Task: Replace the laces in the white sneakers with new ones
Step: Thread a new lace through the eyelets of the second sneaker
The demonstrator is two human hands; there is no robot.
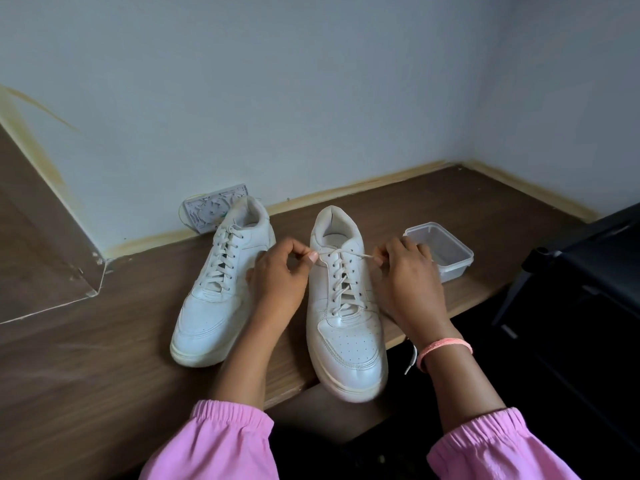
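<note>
Head view — both hands work the lace at the top of the right-hand sneaker.

Left hand (277, 275) pinches one end of the lace (341, 252) by the top eyelets; right hand (408, 271) pinches the other end, drawn taut across the tongue. That white sneaker (346, 327) stands with its toe over the counter's (104, 358) front edge — its laced mate (214, 299) sits just beside it. Behind the right hand, a clear plastic tub (446, 251) rests near the counter's right edge.

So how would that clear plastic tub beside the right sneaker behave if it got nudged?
The clear tub looks thin-walled and empty, so probably light and likely to slide across the smooth wooden desk. Low and wide, it seems unlikely to tip.
</note>
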